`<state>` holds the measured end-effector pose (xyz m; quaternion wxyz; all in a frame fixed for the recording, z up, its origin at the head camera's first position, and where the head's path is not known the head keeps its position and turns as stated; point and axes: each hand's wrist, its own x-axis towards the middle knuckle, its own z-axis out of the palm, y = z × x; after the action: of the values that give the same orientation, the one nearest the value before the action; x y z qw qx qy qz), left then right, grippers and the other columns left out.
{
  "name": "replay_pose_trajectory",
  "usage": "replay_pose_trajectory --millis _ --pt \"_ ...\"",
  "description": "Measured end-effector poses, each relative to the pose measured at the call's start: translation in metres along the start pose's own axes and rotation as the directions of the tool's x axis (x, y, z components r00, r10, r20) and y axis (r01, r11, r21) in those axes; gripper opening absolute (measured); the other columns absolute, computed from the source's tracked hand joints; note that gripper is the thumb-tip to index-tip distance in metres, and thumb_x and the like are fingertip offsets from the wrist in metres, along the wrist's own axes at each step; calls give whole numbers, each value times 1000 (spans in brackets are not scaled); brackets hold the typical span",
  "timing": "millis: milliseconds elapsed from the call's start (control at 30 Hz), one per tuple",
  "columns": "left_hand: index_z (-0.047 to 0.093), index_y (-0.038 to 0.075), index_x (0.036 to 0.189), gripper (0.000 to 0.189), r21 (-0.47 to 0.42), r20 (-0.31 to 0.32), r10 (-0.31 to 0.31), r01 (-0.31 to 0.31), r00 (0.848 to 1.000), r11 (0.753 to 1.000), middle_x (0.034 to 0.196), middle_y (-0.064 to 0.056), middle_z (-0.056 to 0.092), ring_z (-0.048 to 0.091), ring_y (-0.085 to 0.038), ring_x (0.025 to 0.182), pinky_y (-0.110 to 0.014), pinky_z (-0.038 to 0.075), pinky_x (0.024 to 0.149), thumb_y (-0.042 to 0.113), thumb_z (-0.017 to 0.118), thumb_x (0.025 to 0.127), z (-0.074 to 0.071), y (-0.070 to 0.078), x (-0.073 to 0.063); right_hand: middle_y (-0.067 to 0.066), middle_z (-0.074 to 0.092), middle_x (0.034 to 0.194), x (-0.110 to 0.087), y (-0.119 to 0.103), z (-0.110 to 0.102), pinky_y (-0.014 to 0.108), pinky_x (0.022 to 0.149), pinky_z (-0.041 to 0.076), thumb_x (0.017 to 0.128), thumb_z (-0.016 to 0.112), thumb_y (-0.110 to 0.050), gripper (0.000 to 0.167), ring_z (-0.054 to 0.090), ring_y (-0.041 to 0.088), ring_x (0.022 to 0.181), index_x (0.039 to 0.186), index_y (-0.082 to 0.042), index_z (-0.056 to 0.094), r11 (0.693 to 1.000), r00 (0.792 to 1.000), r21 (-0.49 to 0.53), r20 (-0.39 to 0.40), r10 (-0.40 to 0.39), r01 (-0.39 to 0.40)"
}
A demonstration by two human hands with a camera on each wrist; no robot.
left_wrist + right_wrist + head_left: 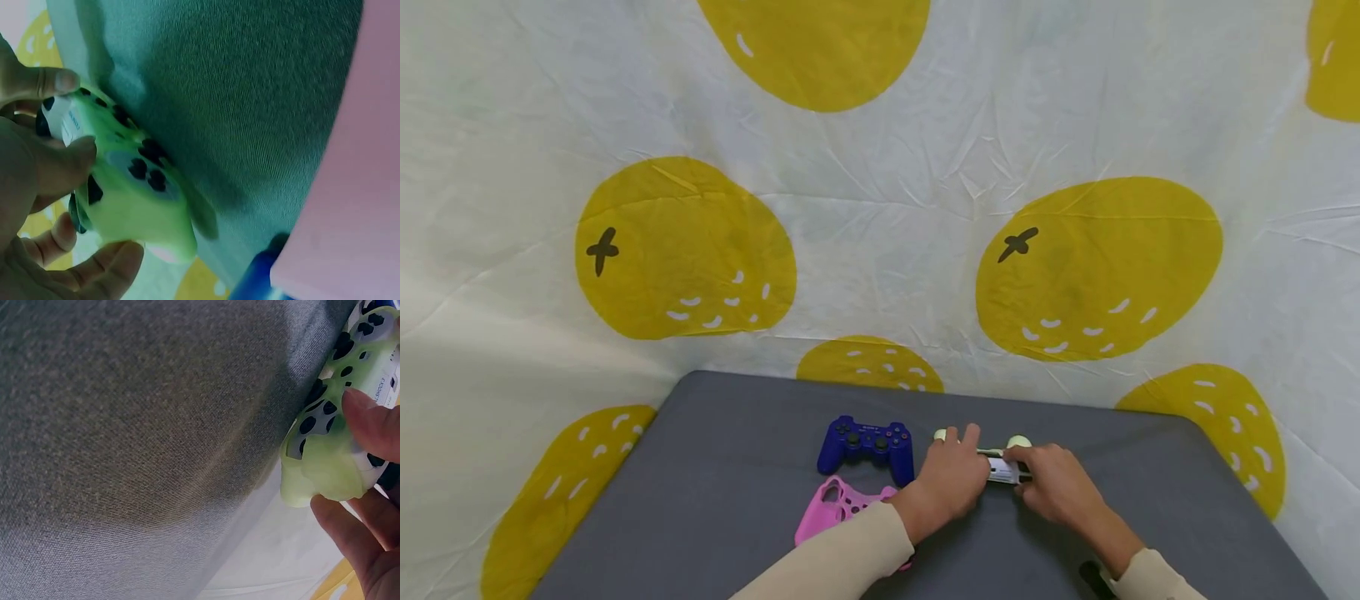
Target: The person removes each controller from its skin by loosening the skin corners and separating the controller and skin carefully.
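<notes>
Both hands hold a white game controller (1002,470) over the table. A pale green silicone cover (140,212) with cut-outs lies over its button side. My left hand (953,475) grips one end, its thumb on the controller's edge and its fingertips at the cover's rounded grip. At the other end, my right hand (1060,487) pinches the controller, thumb on top and fingertips under the cover's grip in the right wrist view. Dark buttons show through the holes, and the printed side strip is partly bare. The palms hide parts of both ends.
On the grey table (737,500), a blue game controller (868,442) lies left of the hands. Nearer, a pink controller cover (823,515) is partly hidden by the left forearm. A black object (1096,579) lies beside the right sleeve. A fruit-patterned cloth (880,250) hangs behind.
</notes>
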<state>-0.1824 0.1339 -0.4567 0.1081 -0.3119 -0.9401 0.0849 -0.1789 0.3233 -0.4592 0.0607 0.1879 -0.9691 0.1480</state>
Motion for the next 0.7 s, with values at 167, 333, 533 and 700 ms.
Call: replay_pose_trajectory --millis 167,333,533,700 --pt "77 29 97 13 34 -24 8 -7 1000 999 119 -1 53 55 -20 95 -27 54 67 40 79 90 4 3 0 -2 74 81 2 -1 0 33 60 47 65 78 5 39 57 10 64 99 -15 79 1000 1000 -9 3 15 -15" --pt "76 21 104 22 53 -42 68 -65 997 996 122 -2 50 53 -17 93 -21 54 64 41 76 93 7 -7 -4 -1 76 86 6 2 -1 34 62 49 66 78 6 38 60 11 68 98 -14 80 1000 1000 11 21 18 -18" --pt "74 20 104 21 46 -5 58 -58 998 997 120 -2 48 47 -15 95 -21 52 67 39 73 96 6 -25 -8 2 78 95 10 10 -3 31 64 49 65 74 8 40 64 11 74 97 -15 80 998 1000 57 21 6 -7" --pt "74 25 96 14 -30 65 20 -18 998 999 115 0 49 47 -16 101 -31 50 77 39 75 93 8 -39 -8 2 79 97 16 13 -5 30 66 48 64 74 6 41 63 11 77 97 -16 80 998 999 65 34 -10 8"
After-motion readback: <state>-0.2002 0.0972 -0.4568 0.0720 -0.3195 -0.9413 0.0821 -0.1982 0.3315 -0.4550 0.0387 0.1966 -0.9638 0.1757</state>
